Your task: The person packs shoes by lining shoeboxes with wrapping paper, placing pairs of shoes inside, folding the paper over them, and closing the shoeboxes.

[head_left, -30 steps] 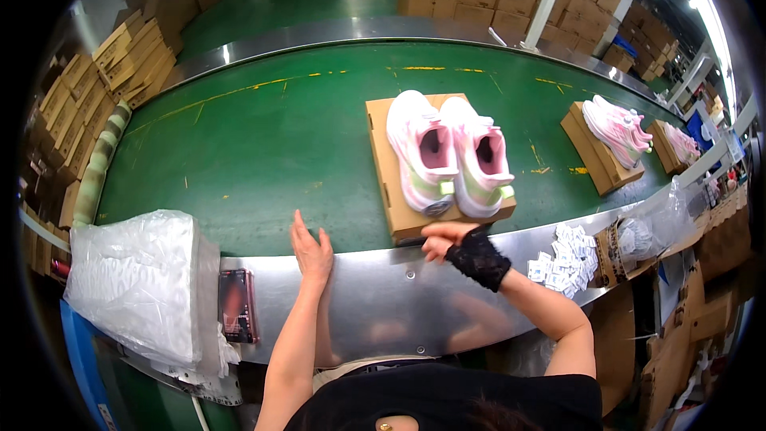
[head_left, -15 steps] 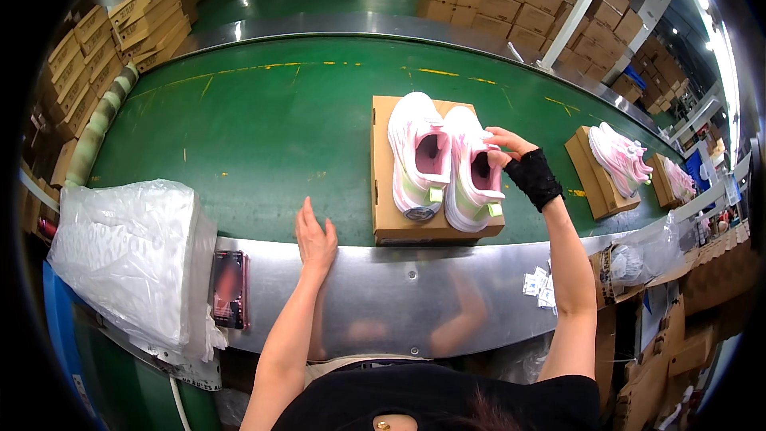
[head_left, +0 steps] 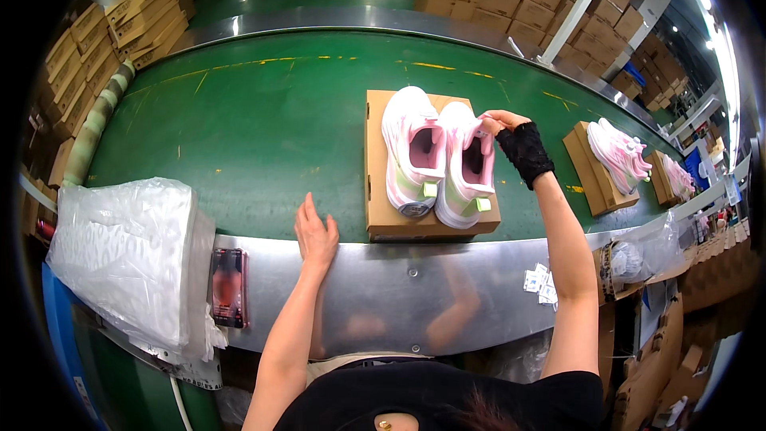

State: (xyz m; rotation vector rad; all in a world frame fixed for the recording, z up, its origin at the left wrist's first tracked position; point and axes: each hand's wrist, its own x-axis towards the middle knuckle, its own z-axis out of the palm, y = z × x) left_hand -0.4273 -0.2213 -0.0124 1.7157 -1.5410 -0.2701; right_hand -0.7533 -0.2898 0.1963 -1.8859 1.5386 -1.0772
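Note:
A pair of white and pink sneakers with pale green heels stands side by side on a brown cardboard shoe box (head_left: 375, 152), heels toward me. My right hand (head_left: 517, 144), in a black fingerless glove, reaches over the right sneaker (head_left: 458, 183). Its thumb and fingers are closed on the upper near the tongue. Beside it, the left sneaker (head_left: 409, 112) is untouched. To the left of the box, my left hand (head_left: 316, 233) rests at the near edge of the green belt, fingers stretched out, with nothing in it.
The green conveyor belt (head_left: 263, 128) runs across, with a steel ledge (head_left: 359, 295) in front. A plastic-wrapped white bundle (head_left: 128, 263) and a phone (head_left: 229, 287) lie at left. Small white packets (head_left: 541, 283) sit at right. More sneakers on boxes (head_left: 606, 160) stand farther right.
The shoe box and sneakers have shifted slightly left and away from me. My right hand has moved a little away from me, its fingers closing on the right sneaker's upper.

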